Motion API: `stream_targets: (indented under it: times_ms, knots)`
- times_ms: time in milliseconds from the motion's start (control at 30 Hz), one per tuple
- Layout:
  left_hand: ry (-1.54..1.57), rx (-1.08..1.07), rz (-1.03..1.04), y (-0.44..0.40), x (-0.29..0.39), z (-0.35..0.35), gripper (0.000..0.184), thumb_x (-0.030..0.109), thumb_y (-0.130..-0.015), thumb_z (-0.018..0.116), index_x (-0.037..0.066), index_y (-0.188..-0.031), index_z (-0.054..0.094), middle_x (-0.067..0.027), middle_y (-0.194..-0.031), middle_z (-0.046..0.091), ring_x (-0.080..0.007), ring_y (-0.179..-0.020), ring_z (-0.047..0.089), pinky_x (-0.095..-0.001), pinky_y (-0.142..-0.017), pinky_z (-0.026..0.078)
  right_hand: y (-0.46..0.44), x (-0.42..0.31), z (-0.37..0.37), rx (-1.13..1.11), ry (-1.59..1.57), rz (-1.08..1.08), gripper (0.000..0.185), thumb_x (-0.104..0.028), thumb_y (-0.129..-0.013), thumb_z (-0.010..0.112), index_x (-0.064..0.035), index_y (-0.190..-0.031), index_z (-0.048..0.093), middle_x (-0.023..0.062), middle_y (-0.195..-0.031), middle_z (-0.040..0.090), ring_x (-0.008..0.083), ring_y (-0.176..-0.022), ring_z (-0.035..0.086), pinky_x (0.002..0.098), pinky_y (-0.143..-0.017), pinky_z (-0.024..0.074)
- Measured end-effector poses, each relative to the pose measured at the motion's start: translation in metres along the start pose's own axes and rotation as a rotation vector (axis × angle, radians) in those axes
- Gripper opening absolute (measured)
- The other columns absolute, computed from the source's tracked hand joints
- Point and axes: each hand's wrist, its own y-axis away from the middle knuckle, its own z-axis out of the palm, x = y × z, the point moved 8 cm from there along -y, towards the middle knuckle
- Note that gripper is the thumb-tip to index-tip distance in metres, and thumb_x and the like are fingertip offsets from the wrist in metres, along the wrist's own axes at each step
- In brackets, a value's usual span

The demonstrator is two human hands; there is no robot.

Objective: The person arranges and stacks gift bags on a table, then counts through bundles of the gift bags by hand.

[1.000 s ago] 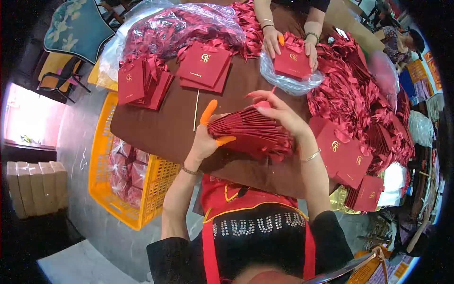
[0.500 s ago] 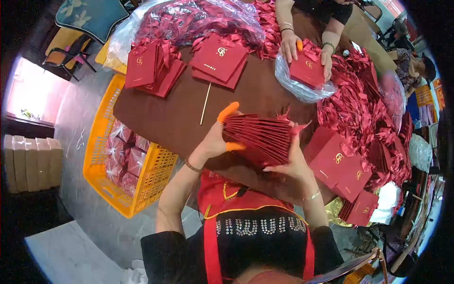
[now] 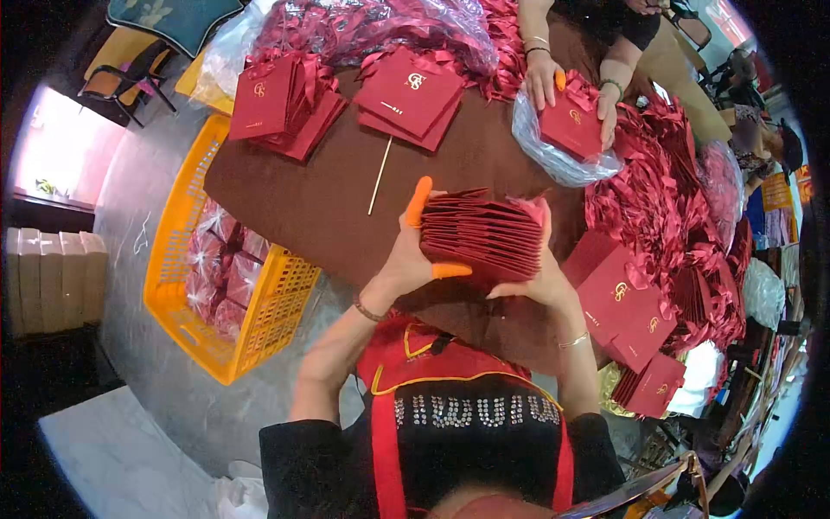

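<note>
A thick stack of flat red paper gift bags is held between my two hands, its layered edges facing up toward me. My left hand, with orange finger covers on two fingers, grips the left end. Around the right end are the fingers of my right hand, partly hidden by the stack; pinkish-red ribbon shows beside them. On the table beyond lie a fanned pile of red bags and a second pile, with a thin stick near it.
Across the brown table, another person's hands hold a red bag in clear plastic. Ribboned bags heap up at right, with more bags nearer me. A yellow crate of wrapped packs stands at left.
The stack has shifted slightly right between my hands, and its layers lie more level. My right hand has moved a little right. The whole view has shifted slightly.
</note>
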Motion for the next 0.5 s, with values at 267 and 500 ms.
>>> stream_targets:
  times_ms: [267,500]
  knots:
    - [-0.033,-0.110,-0.028,0.013,-0.001,0.007,0.116,0.005,-0.055,0.084,0.014,-0.143,0.009,-0.0086,-0.136,0.035,-0.0209,-0.125,0.036,-0.0374,-0.103,0.032,-0.012,0.013,-0.009,0.135,0.018,0.137,0.141,-0.018,-0.052,0.088,-0.0058,-0.136,-0.026,0.0153,-0.133,0.038,0.0236,-0.121,0.041,0.0361,-0.104,0.0304]
    - [0.253,-0.146,0.005,0.019,0.015,-0.002,0.121,0.027,-0.051,0.088,0.014,-0.143,0.011,-0.0097,-0.133,0.033,-0.0226,-0.122,0.038,-0.0360,-0.103,0.028,-0.009,0.020,-0.007,0.042,-0.129,0.229,0.110,-0.012,-0.049,0.087,-0.0034,-0.136,0.019,0.0093,-0.126,0.043,0.0204,-0.117,0.042,0.0336,-0.102,0.0319]
